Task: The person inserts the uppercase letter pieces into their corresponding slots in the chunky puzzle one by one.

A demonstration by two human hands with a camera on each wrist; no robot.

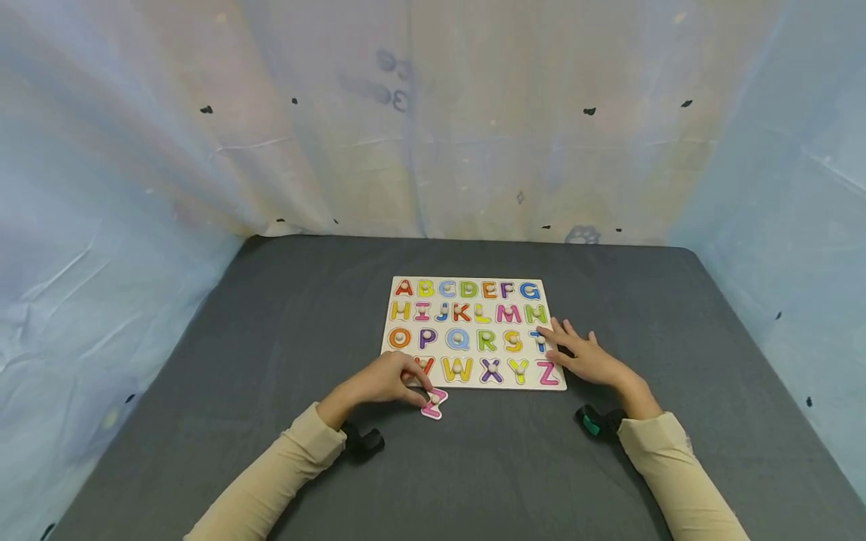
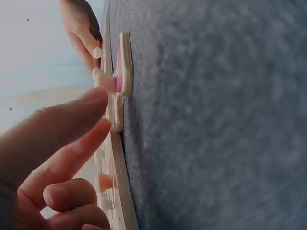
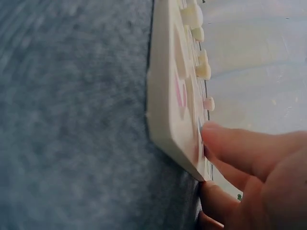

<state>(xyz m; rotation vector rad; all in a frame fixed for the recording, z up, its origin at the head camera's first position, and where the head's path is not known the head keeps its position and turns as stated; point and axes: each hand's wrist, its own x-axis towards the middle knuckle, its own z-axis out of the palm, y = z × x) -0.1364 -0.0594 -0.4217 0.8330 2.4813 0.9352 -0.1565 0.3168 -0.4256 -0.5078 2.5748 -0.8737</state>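
A pink letter Z piece (image 1: 435, 400) with a small knob lies flat on the cloth, just off the near edge of the wooden alphabet board (image 1: 473, 385). My left hand (image 1: 389, 379) reaches over the board's near left corner, covering part of it. In the left wrist view, its thumb and index finger are parted, tips right beside the knob (image 2: 103, 81). My right hand (image 1: 585, 359) rests on the board's right edge, its fingers extended by the blue T (image 1: 540, 343) and the thumb by the pink Z recess (image 1: 548, 372).
Several coloured letters with knobs, such as the orange O (image 1: 399, 338) and purple X (image 1: 492, 370), sit in rows on the board. Dark grey cloth (image 1: 304, 300) covers the table, and pale sheeting (image 1: 473, 165) hangs behind and at both sides.
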